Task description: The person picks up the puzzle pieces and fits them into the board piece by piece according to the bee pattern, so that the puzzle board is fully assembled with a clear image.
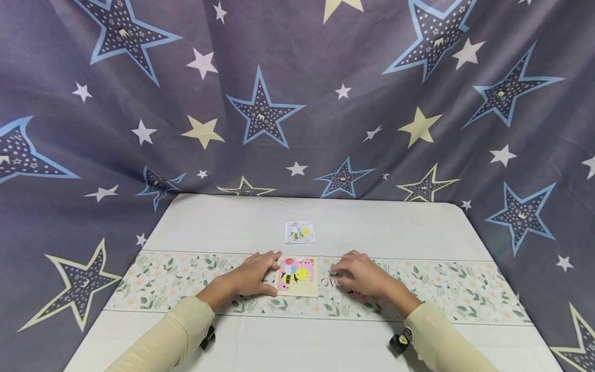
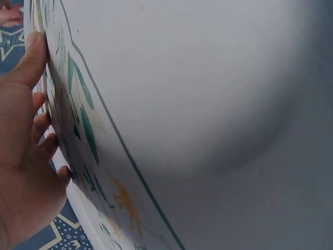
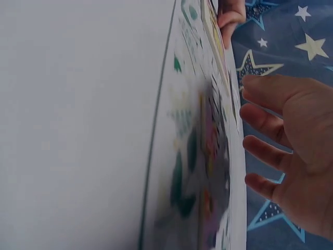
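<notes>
A square picture puzzle board (image 1: 297, 292) with a pale border lies flat on the patterned strip; its picture has a black-and-yellow bee on pink. My left hand (image 1: 253, 274) rests at the board's left side, thumb by the near corner and fingers by the far one. In the left wrist view, the thumb lies against the board's edge. To the right of the board hovers my right hand (image 1: 362, 274), fingers loosely bent, apart and holding nothing in the right wrist view. Colourful loose pieces (image 3: 208, 146) lie beneath it, blurred and partly hidden in the head view.
Beyond the board lies a small printed card (image 1: 299, 232) with a similar bee picture. A floral strip (image 1: 176, 279) crosses the white table (image 1: 232, 222). A dark cloth (image 1: 297, 103) with stars hangs behind and beside the table.
</notes>
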### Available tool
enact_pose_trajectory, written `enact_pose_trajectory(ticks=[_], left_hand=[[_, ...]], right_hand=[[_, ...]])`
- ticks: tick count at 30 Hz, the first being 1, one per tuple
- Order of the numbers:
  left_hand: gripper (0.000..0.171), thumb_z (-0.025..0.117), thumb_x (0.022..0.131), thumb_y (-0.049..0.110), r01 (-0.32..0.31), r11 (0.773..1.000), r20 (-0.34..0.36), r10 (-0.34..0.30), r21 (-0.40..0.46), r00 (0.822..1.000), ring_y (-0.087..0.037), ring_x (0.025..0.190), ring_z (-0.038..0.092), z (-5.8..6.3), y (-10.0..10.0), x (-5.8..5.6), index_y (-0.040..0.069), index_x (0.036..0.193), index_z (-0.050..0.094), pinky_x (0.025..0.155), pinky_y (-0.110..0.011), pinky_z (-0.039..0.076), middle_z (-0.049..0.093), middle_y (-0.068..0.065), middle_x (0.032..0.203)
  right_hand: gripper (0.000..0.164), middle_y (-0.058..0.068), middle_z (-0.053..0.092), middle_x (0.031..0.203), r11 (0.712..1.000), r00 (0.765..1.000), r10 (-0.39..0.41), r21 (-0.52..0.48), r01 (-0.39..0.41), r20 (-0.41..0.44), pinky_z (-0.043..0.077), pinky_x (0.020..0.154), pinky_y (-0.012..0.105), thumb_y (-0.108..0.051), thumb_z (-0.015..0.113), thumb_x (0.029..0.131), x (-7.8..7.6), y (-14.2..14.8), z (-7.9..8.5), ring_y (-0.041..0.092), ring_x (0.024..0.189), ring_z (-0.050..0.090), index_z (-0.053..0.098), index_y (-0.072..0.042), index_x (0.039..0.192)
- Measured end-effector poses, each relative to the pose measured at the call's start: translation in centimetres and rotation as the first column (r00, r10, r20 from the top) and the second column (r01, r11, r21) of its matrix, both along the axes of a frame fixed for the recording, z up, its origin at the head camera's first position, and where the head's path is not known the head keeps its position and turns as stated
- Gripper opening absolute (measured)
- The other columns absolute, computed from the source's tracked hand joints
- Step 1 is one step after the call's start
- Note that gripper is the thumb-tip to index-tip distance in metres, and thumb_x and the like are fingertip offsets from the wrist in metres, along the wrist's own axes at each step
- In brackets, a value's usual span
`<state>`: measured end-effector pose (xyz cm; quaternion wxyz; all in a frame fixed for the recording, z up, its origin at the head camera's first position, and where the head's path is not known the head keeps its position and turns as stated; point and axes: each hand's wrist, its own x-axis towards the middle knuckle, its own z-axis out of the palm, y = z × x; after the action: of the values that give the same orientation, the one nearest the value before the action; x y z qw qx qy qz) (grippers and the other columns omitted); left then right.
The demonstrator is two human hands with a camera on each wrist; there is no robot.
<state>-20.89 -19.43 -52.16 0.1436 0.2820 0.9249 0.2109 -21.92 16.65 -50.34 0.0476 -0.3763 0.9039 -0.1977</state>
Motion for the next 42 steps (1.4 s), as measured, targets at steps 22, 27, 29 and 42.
enact_pose_trajectory(ticks=[22,27,29,42], left_hand=[[0.073,0.076,0.082,0.059,-0.010,1.000,0.004,0.010,-0.006,1.000,-0.031,0.158,0.023,0.0,-0.1,0.0,0.014,0.136,0.055,0.130,-0.056,0.014,0.027,-0.007,0.169],[0.072,0.075,0.082,0.060,-0.012,1.000,0.004,0.012,0.000,1.000,-0.031,0.157,0.024,0.1,-0.1,0.0,0.015,0.135,0.055,0.130,-0.056,0.015,0.028,-0.006,0.169],[0.072,0.075,0.082,0.060,-0.011,1.000,0.004,0.011,0.002,1.000,-0.031,0.157,0.024,0.1,-0.1,0.0,0.015,0.135,0.055,0.129,-0.056,0.015,0.028,-0.006,0.169],[0.074,0.075,0.082,0.060,-0.001,1.000,0.006,0.001,-0.002,1.000,-0.032,0.157,0.024,-0.1,-0.1,-0.1,0.014,0.137,0.055,0.129,-0.057,0.015,0.028,-0.007,0.169]], right_hand=[[0.043,-0.012,0.069,0.106,0.997,0.998,0.068,0.027,-0.068,0.006,0.046,0.099,0.056,-0.031,0.088,0.076,0.9,5.2,-1.0,0.022,0.112,0.058,0.076,-0.022,0.117],[0.040,-0.010,0.073,0.113,0.997,0.997,0.072,0.016,-0.072,-0.005,0.045,0.099,0.065,-0.027,0.088,0.077,1.1,5.3,-1.2,0.031,0.118,0.058,0.076,-0.025,0.116],[0.039,-0.010,0.073,0.113,0.997,0.997,0.072,0.010,-0.072,-0.007,0.044,0.099,0.065,-0.025,0.088,0.077,1.2,5.3,-1.3,0.033,0.119,0.058,0.077,-0.025,0.115],[0.033,-0.019,0.071,0.107,0.999,0.999,0.037,0.014,-0.038,0.024,0.045,0.098,0.055,-0.025,0.085,0.079,1.1,5.0,-1.7,0.019,0.113,0.057,0.077,-0.031,0.110]])
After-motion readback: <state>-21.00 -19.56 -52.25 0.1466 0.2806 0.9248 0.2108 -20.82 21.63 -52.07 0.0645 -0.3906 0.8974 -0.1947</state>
